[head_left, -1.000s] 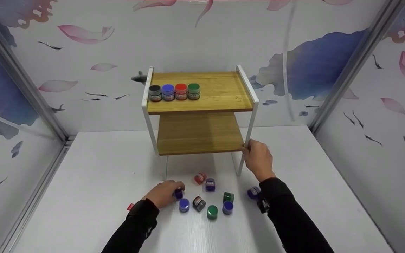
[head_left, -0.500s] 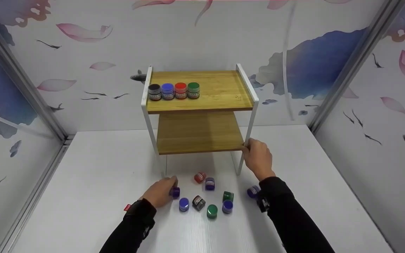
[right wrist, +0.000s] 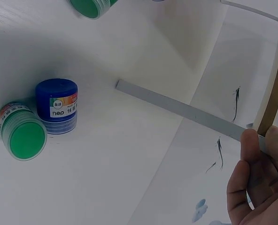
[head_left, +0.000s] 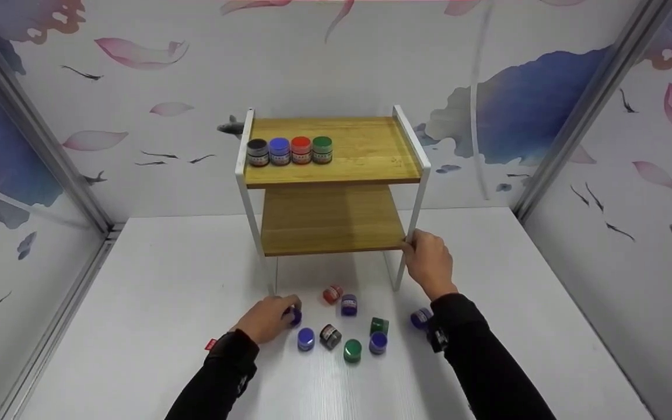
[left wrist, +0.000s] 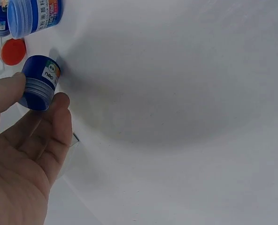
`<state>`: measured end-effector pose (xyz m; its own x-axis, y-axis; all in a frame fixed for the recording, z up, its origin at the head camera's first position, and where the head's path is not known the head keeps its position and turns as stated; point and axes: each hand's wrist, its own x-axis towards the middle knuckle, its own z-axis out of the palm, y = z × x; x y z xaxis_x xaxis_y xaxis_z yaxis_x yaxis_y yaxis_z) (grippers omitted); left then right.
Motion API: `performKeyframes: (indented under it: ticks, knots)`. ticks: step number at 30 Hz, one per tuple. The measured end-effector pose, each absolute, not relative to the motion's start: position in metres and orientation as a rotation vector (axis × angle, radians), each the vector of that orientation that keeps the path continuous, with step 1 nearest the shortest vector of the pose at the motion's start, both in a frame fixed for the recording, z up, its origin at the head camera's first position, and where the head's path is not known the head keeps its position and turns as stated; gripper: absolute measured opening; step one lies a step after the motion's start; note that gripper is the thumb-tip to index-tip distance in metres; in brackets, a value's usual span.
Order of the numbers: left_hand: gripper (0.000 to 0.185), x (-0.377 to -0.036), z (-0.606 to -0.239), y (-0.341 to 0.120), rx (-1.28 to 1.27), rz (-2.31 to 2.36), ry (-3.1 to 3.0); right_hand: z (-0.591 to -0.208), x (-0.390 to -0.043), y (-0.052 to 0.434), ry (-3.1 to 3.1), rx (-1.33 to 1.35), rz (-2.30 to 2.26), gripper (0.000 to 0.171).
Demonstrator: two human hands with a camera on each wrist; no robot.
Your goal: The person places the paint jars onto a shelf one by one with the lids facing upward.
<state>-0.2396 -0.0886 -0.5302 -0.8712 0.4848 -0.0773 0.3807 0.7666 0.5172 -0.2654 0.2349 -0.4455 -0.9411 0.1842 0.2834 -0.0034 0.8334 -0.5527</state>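
My left hand (head_left: 270,318) rests low on the white table (head_left: 155,303) and pinches a small dark blue paint jar (head_left: 294,315) between thumb and finger. The left wrist view shows that jar (left wrist: 39,83) lying on its side in my fingertips. My right hand (head_left: 426,261) grips the front right white leg (head_left: 410,233) of a two-tier bamboo shelf (head_left: 336,169); in the right wrist view my fingers (right wrist: 251,145) curl round the leg (right wrist: 186,111). On the top tier stand black (head_left: 257,153), blue (head_left: 279,151), red (head_left: 301,150) and green (head_left: 322,149) jars in a row.
Several loose jars lie on the table between my hands: red (head_left: 332,294), purple (head_left: 349,304), blue (head_left: 305,339), black (head_left: 330,336), green (head_left: 352,351) and others. The lower tier (head_left: 330,224) holds nothing. Patterned walls enclose the table on three sides.
My left hand has shifted slightly toward the shelf with the dark blue jar in its fingers. The right hand stays on the shelf leg.
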Motion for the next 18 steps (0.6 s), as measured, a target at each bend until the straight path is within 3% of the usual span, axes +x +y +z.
performKeyframes:
  ticks: [13,18]
  knots:
    - [0.035,-0.2398,-0.5306,-0.0878,0.682,0.761,2.747,-0.4462,-0.2658,0.2359,-2.677,-0.132,0.807,0.016]
    - [0.031,-0.2374,-0.5296,-0.0878,0.724,0.772,2.766,-0.4451,-0.2651,0.2348,-2.683,-0.134,0.817,0.015]
